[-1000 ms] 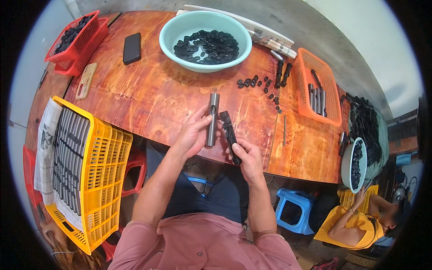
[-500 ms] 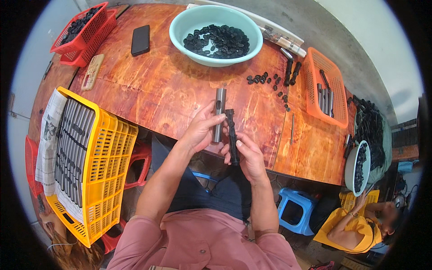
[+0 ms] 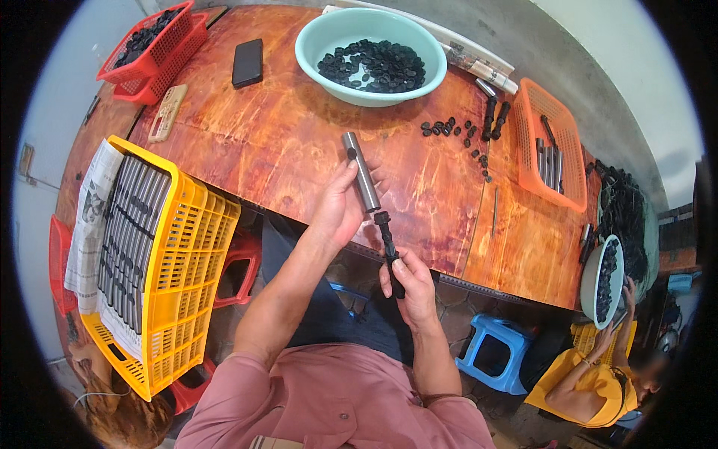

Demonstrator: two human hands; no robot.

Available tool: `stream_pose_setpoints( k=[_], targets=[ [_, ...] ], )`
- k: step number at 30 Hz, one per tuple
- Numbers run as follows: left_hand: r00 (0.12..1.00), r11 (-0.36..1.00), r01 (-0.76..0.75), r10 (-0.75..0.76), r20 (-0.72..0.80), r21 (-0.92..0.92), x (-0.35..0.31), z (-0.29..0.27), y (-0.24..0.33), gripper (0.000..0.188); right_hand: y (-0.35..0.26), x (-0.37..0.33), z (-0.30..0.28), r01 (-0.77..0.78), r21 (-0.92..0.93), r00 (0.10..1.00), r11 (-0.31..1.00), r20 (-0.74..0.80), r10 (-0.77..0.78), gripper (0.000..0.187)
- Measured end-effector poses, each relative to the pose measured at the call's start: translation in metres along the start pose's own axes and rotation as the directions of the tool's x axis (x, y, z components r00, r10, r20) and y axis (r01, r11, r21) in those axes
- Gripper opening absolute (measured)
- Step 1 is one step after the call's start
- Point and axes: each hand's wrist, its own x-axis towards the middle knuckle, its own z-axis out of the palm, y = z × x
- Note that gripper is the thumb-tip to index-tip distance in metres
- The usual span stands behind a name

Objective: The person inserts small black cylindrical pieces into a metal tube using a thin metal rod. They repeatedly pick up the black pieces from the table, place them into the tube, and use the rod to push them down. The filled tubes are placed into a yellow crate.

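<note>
In my left hand [image 3: 340,203] is a grey metal tube [image 3: 362,173], tilted, with a dark hole or plug near its upper end under my thumb. My right hand [image 3: 412,288] grips a black ridged plastic rod [image 3: 389,245] by its lower part, fingers wrapped round it. The rod's upper tip is right at the tube's lower end, roughly in line with it; whether they touch I cannot tell. Both pieces are held over the near edge of the wooden table [image 3: 284,161].
A teal basin [image 3: 314,67] of black caps stands at the back, with loose black caps [image 3: 441,128] nearby. An orange basket [image 3: 532,179] holds metal tubes. At left is a yellow crate [image 3: 176,277] of tubes; at right a person [image 3: 580,385] works beside a smaller basin [image 3: 591,284].
The tube and rod have gone from side by side to end to end. My right hand has moved lower with the rod, and the tube now tilts. The view has shifted slightly.
</note>
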Motion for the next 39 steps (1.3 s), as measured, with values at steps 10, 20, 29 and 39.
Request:
stream_pose_setpoints(
  k=[10, 20, 29, 39],
  targets=[
    [0.988, 0.995, -0.027, 0.011, 0.155, 0.1, -0.025, 0.033, 0.007, 0.027, -0.001, 0.0, 0.006, -0.005, 0.067, 1.0, 0.998, 0.005, 0.005, 0.029],
    [0.968, 0.978, -0.112, 0.067, 0.24, 0.178, -0.035, 0.043, -0.007, 0.029, 0.0, -0.005, 0.012, 0.01, 0.212, 1.0, 0.977, 0.022, -0.015, 0.028],
    [0.974, 0.834, 0.042, -0.157, 0.165, 0.549, -0.068, 0.036, -0.026, 0.038, 0.001, 0.0, 0.009, 0.091, 0.26, 0.996, 0.961, -0.03, -0.086, 0.032],
    [0.924, 0.839, 0.077, -0.262, 0.277, 0.538, -0.089, 0.023, -0.031, 0.044, -0.074, -0.01, -0.03, 0.224, -0.507, 0.952, 0.832, -0.067, -0.297, 0.028]
  ],
)
